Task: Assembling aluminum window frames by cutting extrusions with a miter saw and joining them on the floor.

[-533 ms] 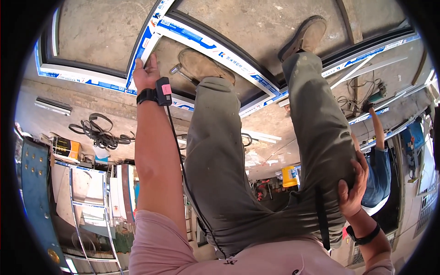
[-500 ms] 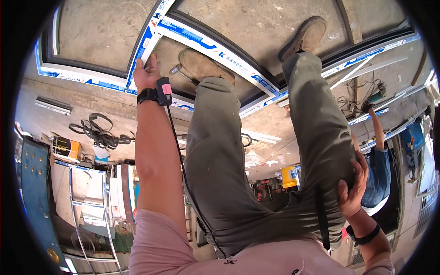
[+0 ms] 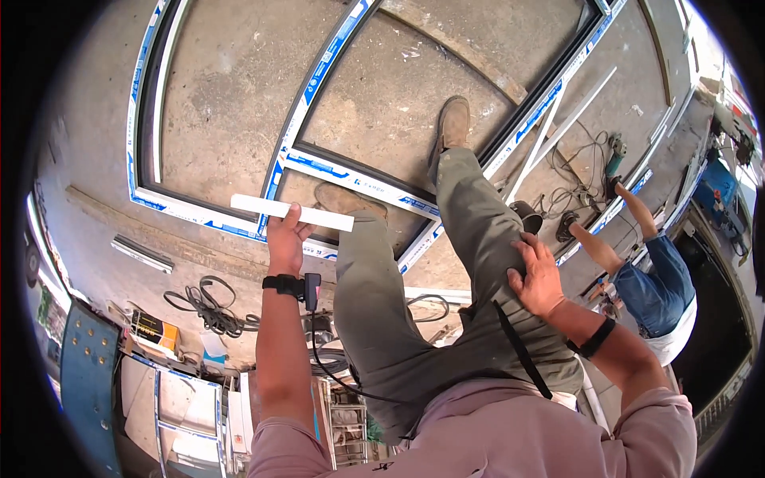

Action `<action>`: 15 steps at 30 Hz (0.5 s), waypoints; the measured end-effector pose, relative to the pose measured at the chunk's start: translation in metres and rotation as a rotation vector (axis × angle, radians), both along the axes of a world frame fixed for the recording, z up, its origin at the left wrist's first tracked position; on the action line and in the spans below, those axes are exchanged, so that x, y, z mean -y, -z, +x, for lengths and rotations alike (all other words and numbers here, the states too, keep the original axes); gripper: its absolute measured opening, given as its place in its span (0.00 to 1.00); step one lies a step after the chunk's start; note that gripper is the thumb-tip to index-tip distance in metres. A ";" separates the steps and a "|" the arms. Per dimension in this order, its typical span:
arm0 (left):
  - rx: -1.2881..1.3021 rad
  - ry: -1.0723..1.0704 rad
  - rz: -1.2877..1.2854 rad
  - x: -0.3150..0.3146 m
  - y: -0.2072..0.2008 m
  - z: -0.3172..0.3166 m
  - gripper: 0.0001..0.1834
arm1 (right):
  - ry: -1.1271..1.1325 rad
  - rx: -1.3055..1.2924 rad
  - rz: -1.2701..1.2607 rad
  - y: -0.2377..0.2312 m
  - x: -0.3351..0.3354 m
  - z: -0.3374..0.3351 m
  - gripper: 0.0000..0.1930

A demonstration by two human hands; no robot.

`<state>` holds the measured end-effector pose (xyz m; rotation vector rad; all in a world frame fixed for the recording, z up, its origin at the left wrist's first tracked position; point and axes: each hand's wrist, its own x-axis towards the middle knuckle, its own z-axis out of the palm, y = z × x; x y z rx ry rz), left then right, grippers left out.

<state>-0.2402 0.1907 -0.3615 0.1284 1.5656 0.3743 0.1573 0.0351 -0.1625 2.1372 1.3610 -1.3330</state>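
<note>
My left hand [image 3: 285, 244] grips a short, flat white strip [image 3: 327, 218] near its middle, thumb on top. The strip lies crosswise above the near edge of a large window frame [image 3: 358, 179], whose white bars carry blue-printed film. Its near cross joint is partly hidden under the strip. My right hand [image 3: 539, 276] rests on my right thigh [image 3: 478, 207] with fingers spread and nothing held. My right shoe [image 3: 454, 119] stands inside one frame opening; the left shoe [image 3: 331, 195] is partly covered by a bar and my leg.
At right, another person in blue shorts [image 3: 657, 283] reaches toward a green power tool [image 3: 613, 159] with cables around it. Loose white strips [image 3: 570, 119] lie beside the frame. A coiled black hose [image 3: 211, 307] and a yellow-black box [image 3: 155, 331] are on the left.
My left hand has come up from the frame corner and now holds a white strip. My right hand has shifted inward along the thigh. The view has tilted, showing more of the frame.
</note>
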 end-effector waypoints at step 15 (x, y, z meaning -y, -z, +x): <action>0.314 0.433 0.145 -0.059 -0.347 0.247 0.15 | 0.312 -0.532 0.413 -0.160 -0.074 0.012 0.29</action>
